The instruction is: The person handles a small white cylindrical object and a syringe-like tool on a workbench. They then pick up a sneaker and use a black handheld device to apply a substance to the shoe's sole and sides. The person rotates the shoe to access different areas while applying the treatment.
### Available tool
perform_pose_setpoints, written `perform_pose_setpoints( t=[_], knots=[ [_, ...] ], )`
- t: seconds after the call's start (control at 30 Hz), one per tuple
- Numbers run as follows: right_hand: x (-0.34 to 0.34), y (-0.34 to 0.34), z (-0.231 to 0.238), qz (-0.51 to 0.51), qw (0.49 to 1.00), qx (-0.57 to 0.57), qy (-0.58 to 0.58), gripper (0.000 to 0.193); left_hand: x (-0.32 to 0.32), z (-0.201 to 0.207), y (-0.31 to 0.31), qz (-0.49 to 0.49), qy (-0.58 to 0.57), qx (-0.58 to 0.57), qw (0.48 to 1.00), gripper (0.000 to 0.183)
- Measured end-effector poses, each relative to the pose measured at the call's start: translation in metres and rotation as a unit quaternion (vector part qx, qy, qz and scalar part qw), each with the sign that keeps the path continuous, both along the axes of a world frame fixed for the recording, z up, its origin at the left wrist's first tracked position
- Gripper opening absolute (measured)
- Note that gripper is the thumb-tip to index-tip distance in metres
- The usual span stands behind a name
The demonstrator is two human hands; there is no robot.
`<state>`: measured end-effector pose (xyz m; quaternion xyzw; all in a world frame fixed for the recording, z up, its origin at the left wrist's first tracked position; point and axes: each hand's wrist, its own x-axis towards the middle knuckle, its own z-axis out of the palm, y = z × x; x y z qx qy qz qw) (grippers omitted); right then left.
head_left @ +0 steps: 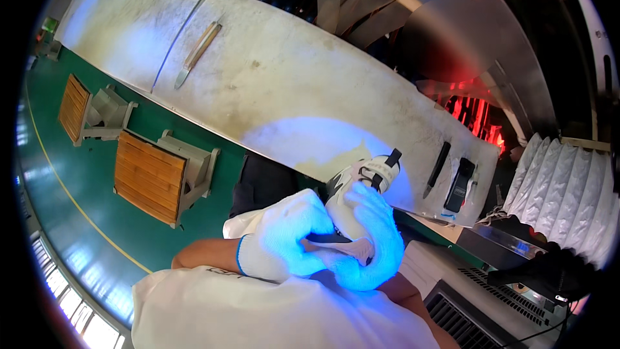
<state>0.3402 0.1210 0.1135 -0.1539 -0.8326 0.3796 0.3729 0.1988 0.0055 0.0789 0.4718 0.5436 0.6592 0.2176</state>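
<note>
Two gloved hands — left hand (282, 236), right hand (369, 238) — gripping white shoe (361, 178).

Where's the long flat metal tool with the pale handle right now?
In the head view, the long flat tool lies alone on the white worktable, upper left, beside the table's seam line, far from both gloved hands holding the white shoe at lower centre.

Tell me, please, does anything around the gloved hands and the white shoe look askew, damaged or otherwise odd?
Nothing looks damaged. The left hand and right hand, both in white gloves, grip a white shoe under blue-violet light. The white worktable is stained and scuffed, and a long blade and dark tools lie flat on it.
</note>
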Motion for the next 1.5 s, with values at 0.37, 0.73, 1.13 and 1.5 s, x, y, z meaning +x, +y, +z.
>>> perform_pose_setpoints(
  t=[0.37,0.73,1.13,1.5],
  knots=[
    [0.042,0.013,-0.006,0.008,0.995,-0.087,0.055,0.077,-0.019,0.026,0.046,-0.229,0.188,0.008,0.955,0.016],
    [0.095,0.027,-0.03,-0.002,0.984,-0.146,0.106,0.067,0.023,0.033,0.083,-0.282,0.125,-0.155,0.939,0.04],
    [0.107,0.015,-0.002,-0.038,0.971,-0.224,0.076,0.059,0.042,0.034,0.096,-0.276,0.157,-0.132,0.939,0.044],
    [0.112,0.009,0.008,-0.042,0.972,-0.229,0.042,0.055,0.053,0.024,0.082,-0.271,0.107,-0.097,0.952,0.052]
  ],
)
